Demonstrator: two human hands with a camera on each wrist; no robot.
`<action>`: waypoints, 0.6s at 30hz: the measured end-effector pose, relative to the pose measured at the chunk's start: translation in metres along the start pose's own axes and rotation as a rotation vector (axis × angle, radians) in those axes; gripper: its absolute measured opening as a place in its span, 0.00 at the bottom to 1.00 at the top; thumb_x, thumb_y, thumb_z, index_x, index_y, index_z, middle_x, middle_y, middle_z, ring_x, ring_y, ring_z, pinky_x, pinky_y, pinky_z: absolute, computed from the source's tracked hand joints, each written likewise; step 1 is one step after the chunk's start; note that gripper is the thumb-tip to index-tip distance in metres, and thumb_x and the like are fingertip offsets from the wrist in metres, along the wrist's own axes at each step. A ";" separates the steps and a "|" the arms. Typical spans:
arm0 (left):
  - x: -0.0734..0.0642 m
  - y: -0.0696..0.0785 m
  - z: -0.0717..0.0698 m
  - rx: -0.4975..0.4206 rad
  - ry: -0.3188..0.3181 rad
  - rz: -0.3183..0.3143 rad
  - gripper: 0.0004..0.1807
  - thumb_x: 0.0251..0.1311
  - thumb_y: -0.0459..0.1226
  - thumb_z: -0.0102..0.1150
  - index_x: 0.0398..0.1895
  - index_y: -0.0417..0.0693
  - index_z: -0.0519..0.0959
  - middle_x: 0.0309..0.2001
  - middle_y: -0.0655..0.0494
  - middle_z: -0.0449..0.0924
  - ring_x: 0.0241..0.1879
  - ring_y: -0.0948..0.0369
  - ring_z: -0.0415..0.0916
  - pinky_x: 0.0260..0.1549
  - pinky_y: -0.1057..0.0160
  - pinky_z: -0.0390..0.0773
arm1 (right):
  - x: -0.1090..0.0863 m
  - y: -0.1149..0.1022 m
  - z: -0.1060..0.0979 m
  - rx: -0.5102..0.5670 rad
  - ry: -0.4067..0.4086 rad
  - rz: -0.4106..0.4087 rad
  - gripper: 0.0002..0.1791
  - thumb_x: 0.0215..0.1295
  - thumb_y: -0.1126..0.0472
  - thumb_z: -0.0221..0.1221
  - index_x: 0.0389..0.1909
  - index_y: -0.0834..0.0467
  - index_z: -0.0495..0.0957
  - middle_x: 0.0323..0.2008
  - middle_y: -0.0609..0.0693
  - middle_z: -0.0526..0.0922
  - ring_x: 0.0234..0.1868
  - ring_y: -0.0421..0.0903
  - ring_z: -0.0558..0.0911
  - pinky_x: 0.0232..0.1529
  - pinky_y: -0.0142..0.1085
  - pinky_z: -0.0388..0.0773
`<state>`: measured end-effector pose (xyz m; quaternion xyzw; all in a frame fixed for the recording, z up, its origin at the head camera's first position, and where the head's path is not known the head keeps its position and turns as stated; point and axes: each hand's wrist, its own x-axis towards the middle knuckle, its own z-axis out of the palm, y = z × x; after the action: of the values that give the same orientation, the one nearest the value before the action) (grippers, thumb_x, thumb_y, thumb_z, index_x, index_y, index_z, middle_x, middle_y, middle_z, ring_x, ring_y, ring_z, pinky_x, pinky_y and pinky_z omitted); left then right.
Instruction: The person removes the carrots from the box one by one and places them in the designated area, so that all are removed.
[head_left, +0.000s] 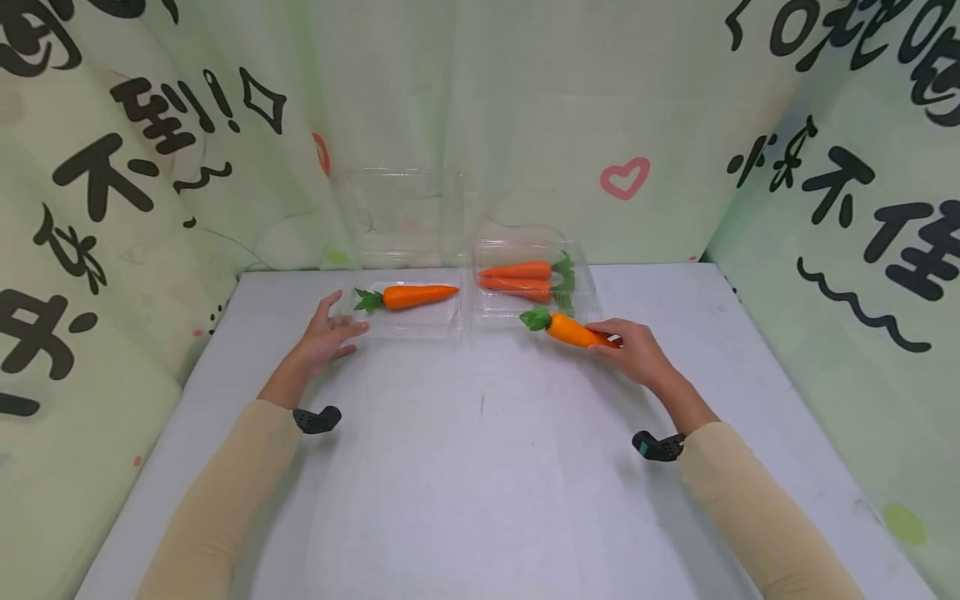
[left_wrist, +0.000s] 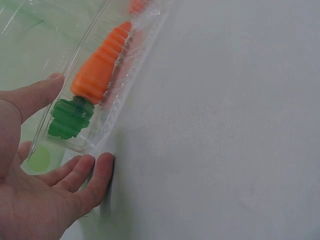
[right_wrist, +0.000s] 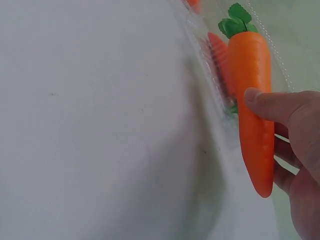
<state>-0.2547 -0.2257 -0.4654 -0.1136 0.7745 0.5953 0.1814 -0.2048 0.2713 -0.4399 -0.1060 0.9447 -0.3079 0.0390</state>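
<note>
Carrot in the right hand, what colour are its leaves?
Its leaves are green, showing best in the right wrist view.

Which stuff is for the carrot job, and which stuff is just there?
Probably for the job:
held carrot
boxed carrots
left clear box
right clear box
left hand
right hand

Probably just there:
red heart
black writing
patterned backdrop
black wrist gadgets

"What is the right hand (head_left: pixel 632 348) concealing?"

"Its fingers (right_wrist: pixel 286 151) are covering part of the held carrot (head_left: pixel 572 330); in the right wrist view, that carrot is hiding some fingers."

"Is anything looking unclear?"

"The right container (head_left: pixel 491 313) is blurring the nearer carrot (head_left: pixel 517 287) inside it."

"Is anything running out of view?"

"The head view is cutting off both sleeves (head_left: pixel 225 500) and the worktop (head_left: pixel 480 500) at the near edge; the left wrist view is cropping the left hand (head_left: pixel 318 337)."
</note>
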 end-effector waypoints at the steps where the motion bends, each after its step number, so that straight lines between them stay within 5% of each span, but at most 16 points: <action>1: 0.000 0.000 0.000 0.001 0.000 0.001 0.53 0.64 0.44 0.60 0.76 0.70 0.29 0.77 0.41 0.42 0.74 0.46 0.51 0.69 0.48 0.63 | -0.001 0.001 -0.001 -0.002 0.004 -0.002 0.25 0.63 0.63 0.63 0.61 0.60 0.75 0.56 0.61 0.79 0.53 0.56 0.77 0.56 0.53 0.78; 18: 0.001 -0.001 0.000 -0.005 -0.001 -0.005 0.53 0.64 0.45 0.60 0.76 0.71 0.29 0.78 0.43 0.40 0.73 0.47 0.53 0.69 0.48 0.63 | -0.009 0.011 -0.006 -0.017 0.031 -0.014 0.24 0.63 0.62 0.62 0.61 0.60 0.75 0.56 0.61 0.79 0.53 0.57 0.77 0.55 0.54 0.78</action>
<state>-0.2555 -0.2262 -0.4666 -0.1157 0.7725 0.5969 0.1830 -0.1990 0.2858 -0.4413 -0.1083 0.9470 -0.3017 0.0210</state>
